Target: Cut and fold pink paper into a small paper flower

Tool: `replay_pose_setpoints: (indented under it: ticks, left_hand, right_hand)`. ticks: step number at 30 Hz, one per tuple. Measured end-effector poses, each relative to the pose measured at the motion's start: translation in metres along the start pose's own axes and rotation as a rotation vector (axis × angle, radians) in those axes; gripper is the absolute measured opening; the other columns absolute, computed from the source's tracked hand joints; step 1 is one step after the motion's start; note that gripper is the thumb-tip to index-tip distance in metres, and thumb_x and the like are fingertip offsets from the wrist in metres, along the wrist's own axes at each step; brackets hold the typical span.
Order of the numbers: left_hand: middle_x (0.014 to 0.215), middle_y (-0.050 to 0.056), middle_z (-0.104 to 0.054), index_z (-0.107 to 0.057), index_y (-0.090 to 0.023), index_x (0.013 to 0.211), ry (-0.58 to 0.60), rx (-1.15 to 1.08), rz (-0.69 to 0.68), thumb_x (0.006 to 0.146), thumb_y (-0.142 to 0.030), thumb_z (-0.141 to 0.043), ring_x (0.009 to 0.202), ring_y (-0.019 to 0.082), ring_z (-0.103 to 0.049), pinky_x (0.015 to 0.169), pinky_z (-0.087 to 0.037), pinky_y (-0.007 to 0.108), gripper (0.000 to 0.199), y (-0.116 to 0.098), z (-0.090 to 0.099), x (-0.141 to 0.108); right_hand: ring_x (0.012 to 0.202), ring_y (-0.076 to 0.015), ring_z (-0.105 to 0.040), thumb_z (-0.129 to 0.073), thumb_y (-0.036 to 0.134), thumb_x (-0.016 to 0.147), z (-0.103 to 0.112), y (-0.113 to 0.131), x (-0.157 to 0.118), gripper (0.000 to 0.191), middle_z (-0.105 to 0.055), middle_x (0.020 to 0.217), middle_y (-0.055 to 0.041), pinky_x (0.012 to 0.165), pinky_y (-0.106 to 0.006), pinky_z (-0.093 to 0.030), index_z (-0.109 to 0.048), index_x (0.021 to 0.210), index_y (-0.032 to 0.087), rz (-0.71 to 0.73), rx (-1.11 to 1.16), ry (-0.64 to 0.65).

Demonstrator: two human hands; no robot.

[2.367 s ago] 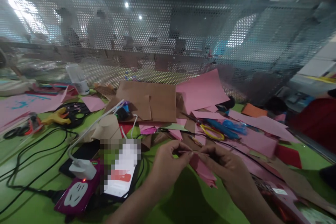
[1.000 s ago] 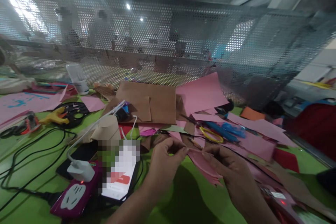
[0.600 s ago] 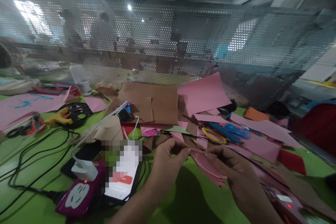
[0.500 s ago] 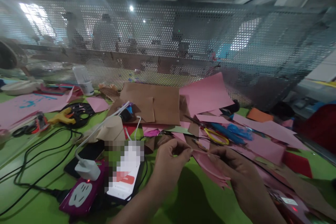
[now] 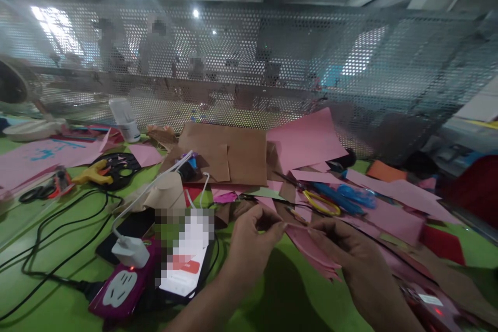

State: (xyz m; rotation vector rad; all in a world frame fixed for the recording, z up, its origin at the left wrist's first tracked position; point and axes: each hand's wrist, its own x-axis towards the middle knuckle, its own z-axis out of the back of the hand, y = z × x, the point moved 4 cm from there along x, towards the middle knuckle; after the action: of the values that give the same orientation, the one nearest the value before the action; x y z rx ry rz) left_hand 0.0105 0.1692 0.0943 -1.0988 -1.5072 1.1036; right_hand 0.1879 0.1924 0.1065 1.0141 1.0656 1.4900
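Observation:
Layered pieces of pink paper [image 5: 311, 248] hang between my two hands, just above the green table [image 5: 280, 311]. My left hand [image 5: 254, 238] pinches their upper left corner between thumb and fingers. On the right side, my right hand [image 5: 348, 249] is closed on the same paper, thumb along its face. The lower ends of the layers fan out beside my right palm. Left of my left hand lies a phone [image 5: 184, 264] with a lit screen. Yellow-handled scissors [image 5: 321, 203] rest beyond the paper.
A purple power strip [image 5: 120, 290] with a white charger [image 5: 130, 251] and black cables lies at left. Brown cardboard [image 5: 245, 153], a pink sheet [image 5: 307, 140] and paper scraps fill the back. A yellow glue gun [image 5: 93, 174] sits far left. Perforated metal panel [image 5: 241, 67] stands behind.

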Motion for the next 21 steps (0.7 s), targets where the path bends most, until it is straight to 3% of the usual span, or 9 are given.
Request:
replay_pose_setpoints:
  ticks: [7,11,17,21]
  left_hand:
    - [0.067,-0.001,-0.057,-0.061,-0.015,0.073,0.007,-0.067,0.077,0.074,-0.015,-0.064,0.062,0.011,-0.050,0.058,-0.038,0.023,0.004,0.0038,-0.0033,0.0024]
    - [0.077,0.004,-0.066,-0.067,-0.014,0.081,0.043,0.014,0.051,0.072,-0.012,-0.066,0.071,0.015,-0.057,0.066,-0.043,0.026,0.010,0.0056,-0.0065,0.0032]
    - [0.073,0.003,-0.068,-0.067,-0.016,0.073,0.046,0.092,0.020,0.076,-0.015,-0.064,0.071,0.017,-0.060,0.066,-0.044,0.027,0.004,0.0042,-0.0065,-0.0008]
    - [0.074,0.003,-0.068,-0.068,-0.016,0.074,0.073,0.076,0.016,0.075,-0.017,-0.065,0.072,0.016,-0.061,0.067,-0.045,0.026,0.004,0.0038,-0.0065,-0.0019]
  right_hand:
    - [0.061,-0.0178,-0.059,-0.070,0.047,0.074,0.0013,0.0038,-0.0013,0.027,-0.067,0.072,-0.0029,0.052,-0.025,-0.046,-0.069,0.079,0.021,0.005,-0.044,-0.008]
    - [0.064,-0.0189,-0.060,-0.067,0.047,0.077,0.0021,-0.0022,0.0003,0.026,-0.067,0.073,-0.0025,0.054,-0.026,-0.047,-0.068,0.080,0.022,0.061,-0.106,0.013]
    - [0.075,-0.0210,-0.062,-0.066,0.042,0.081,-0.0023,-0.0034,-0.0002,0.022,-0.067,0.081,-0.0035,0.065,-0.029,-0.048,-0.067,0.086,0.021,0.135,-0.150,0.049]
    - [0.070,-0.0180,-0.060,-0.066,0.038,0.082,-0.0035,-0.0016,-0.0014,0.018,-0.065,0.076,-0.0017,0.063,-0.027,-0.047,-0.066,0.081,0.020,0.154,-0.154,0.045]
